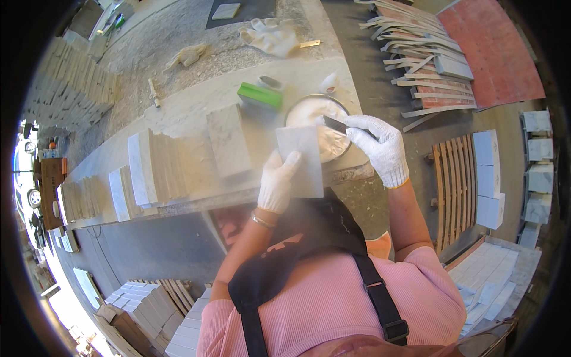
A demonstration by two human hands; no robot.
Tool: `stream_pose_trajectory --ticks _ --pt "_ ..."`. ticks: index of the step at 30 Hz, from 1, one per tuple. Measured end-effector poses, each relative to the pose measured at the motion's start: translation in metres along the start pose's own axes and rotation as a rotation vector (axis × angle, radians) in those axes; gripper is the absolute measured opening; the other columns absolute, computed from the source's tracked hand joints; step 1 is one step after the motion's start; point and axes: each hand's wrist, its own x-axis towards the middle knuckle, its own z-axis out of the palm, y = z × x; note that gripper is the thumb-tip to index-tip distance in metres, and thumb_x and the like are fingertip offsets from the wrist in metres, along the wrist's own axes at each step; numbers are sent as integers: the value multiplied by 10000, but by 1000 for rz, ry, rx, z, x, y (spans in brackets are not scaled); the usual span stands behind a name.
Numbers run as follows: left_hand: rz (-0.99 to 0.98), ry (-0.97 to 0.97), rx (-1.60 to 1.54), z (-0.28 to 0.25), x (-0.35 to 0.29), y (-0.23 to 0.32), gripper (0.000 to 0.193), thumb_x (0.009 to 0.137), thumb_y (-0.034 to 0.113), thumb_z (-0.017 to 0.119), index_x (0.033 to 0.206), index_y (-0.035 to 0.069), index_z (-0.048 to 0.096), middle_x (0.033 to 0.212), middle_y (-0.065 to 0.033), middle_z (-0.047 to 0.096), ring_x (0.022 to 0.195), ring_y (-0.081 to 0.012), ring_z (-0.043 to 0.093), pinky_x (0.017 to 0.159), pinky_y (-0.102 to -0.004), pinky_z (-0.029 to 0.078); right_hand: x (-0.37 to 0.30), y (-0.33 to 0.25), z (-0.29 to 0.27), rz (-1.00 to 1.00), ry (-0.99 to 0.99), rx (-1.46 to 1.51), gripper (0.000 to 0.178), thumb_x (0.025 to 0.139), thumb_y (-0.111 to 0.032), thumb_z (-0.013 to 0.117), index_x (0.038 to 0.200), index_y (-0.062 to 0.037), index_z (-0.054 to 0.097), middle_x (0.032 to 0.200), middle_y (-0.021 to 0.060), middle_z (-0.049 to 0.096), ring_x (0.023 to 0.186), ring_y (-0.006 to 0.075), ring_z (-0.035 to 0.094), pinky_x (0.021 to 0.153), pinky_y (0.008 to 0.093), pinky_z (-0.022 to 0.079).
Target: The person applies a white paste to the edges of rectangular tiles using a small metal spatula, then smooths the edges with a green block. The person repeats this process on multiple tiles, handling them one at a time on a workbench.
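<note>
My left hand [276,183], in a white knit glove, grips a pale rectangular stone tile [306,169] by its left side, thumb across its face. The tile is held in front of my dark apron at the bench edge. My gloved right hand [382,149] closes around a dark-bladed putty knife [335,124]. That blade points left over a round metal pan [344,107] of white paste or powder, close to the tile's upper right. Whether the blade touches the contents I cannot tell. Beyond the pan lie a green block [260,96], a small grey oval object [270,83] and a white squeeze bottle [329,83].
A tile stack [229,140] stands left of my left hand, with standing tile rows [156,169] farther left. A spare glove [270,38] lies at the back of the dusty bench [143,107]. To the right are pale strips [428,71] and a wooden pallet [455,190].
</note>
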Motion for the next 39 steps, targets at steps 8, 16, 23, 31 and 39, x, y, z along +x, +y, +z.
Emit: stream_pose_trajectory --ticks 8,16,23,31,39 --pt "-17 25 18 2 -1 1 356 1032 199 668 1329 6 638 1185 -37 702 1035 -122 636 930 -316 519 -4 -1 5 -100 31 -110 242 894 11 772 1135 -11 789 1054 96 784 945 145 719 855 281 558" --pt "-10 55 73 2 0 0 341 1026 219 677 1292 7 645 1146 -37 699 993 -117 627 894 -311 522 3 3 1 -220 93 -240 240 895 -42 759 1128 -78 802 1023 126 783 879 225 749 797 315 568" --pt "-7 75 118 1 -1 1 288 1026 200 684 1257 29 667 1101 -10 699 953 -97 619 857 -293 521 2 5 1 106 -20 155 227 924 -7 744 1148 7 780 1026 33 761 873 76 652 760 236 520" --pt "24 72 154 3 -2 4 273 1024 210 690 1227 29 668 1083 -8 695 940 -91 608 845 -289 515 -2 10 1 265 -80 149 245 932 -58 724 1165 -1 776 1052 51 770 920 77 653 823 240 504" --pt "-15 70 158 5 -3 9 343 1023 260 674 1243 -1 639 1092 -49 693 951 -119 607 857 -313 521 0 17 -14 189 -15 73 182 930 -93 721 1080 -15 789 1040 88 793 948 153 727 867 282 541"
